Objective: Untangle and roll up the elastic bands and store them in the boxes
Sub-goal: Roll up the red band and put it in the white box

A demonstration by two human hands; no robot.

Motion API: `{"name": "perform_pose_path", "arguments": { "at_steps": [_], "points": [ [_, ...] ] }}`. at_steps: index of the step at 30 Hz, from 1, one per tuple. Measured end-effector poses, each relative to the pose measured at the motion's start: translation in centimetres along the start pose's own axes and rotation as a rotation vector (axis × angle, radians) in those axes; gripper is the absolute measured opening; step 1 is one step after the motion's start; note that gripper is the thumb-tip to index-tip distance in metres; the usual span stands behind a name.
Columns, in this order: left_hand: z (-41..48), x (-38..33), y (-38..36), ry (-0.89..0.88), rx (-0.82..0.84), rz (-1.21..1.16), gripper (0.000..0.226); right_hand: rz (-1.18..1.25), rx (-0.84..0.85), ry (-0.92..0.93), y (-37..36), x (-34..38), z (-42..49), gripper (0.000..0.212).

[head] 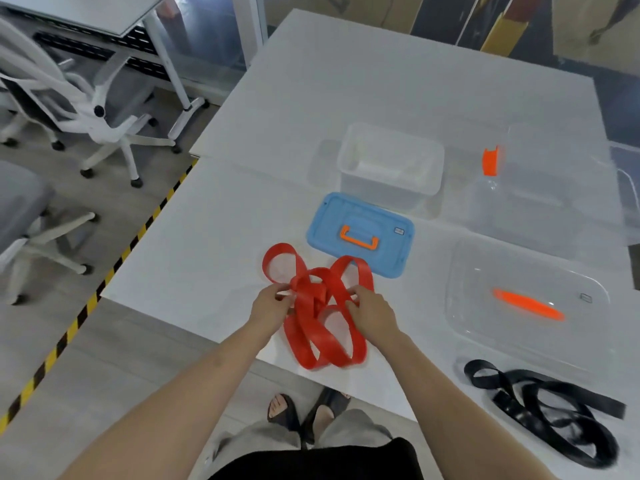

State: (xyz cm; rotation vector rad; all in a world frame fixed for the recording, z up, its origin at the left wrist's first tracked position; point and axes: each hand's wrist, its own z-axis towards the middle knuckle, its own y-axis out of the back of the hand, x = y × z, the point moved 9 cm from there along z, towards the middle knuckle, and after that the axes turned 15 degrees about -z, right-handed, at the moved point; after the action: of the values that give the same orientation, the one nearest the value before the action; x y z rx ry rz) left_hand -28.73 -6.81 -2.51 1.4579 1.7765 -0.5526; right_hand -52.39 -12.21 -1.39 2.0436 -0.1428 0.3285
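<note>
Working the red elastic band [318,306] at the near edge of the white surface [381,81], tangled into several overlapping loops: two loops fanning away toward the blue lid [360,233], others drooping toward the body and over the edge. Knot of crossings sitting right between the two hands, so both equally near; long axis of the tangle running roughly away-and-toward, hands flanking it left and right. Left hand [268,308] pinching a strand at the left of the knot, fingertips closed together on the red strip. Right hand [372,311] curled over the right side, fingers closing on another strand; exact grip partly hidden behind the knuckles, but touching and apparently clamped. Judging the step as early untangling: no loop yet freed, nothing rolled. Coming move likely turning on pulling the two held strands apart sideways to open the central crossing; risk of tightening rather than loosening if the wrong strand gets drawn. Black elastic band [547,410] lying untouched, well apart at the near right, also tangled. Open clear box [391,164] standing beyond the blue lid, empty as far as visible; second clear box [533,202] farther right, with a clear lid [526,303] bearing an orange handle lying near it.
</note>
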Motion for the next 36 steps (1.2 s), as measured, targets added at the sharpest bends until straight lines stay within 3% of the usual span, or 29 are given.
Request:
{"name": "perform_pose_path", "arguments": {
  "at_steps": [3,7,10,14,17,23,30,33,36],
  "points": [
    [-0.4,-2.2,0.3,-0.044,0.015,-0.069,0.031,0.266,-0.036,0.028,2.6,1.2,-0.8,0.015],
    [-1.1,-3.9,-0.3,-0.062,0.131,-0.079,0.022,0.77,-0.03,0.036,7.3,3.5,-2.7,0.018],
    [-1.2,-5.5,-0.3,-0.077,0.136,-0.113,0.029,0.932,0.027,0.085,10.2,5.0,-3.5,0.013],
    [-1.2,-9.4,0.2,-0.186,0.155,-0.106,0.022,1.008,-0.065,0.037,12.8,5.6,-4.0,0.026],
    [-1.7,-12.1,-0.3,-0.265,0.285,-0.031,0.027,1.052,-0.114,0.049,13.7,7.1,-4.9,0.016],
    [-5.0,-17.0,-1.1,-0.456,0.558,-0.013,0.033,1.163,-0.226,0.101,16.4,10.1,-7.1,0.019],
    [-6.9,-22.5,0.1,-0.587,0.585,-0.047,0.026,1.153,-0.368,0.137,18.4,10.3,-9.0,0.026],
    [-7.0,-25.2,0.9,-0.591,0.602,-0.069,0.032,0.947,-0.408,0.109,17.8,9.1,-9.8,0.052],
    [-7.7,-27.5,0.7,-0.697,0.606,0.064,0.038,0.713,-0.407,0.097,17.3,8.7,-9.4,0.052]
  ]
}}
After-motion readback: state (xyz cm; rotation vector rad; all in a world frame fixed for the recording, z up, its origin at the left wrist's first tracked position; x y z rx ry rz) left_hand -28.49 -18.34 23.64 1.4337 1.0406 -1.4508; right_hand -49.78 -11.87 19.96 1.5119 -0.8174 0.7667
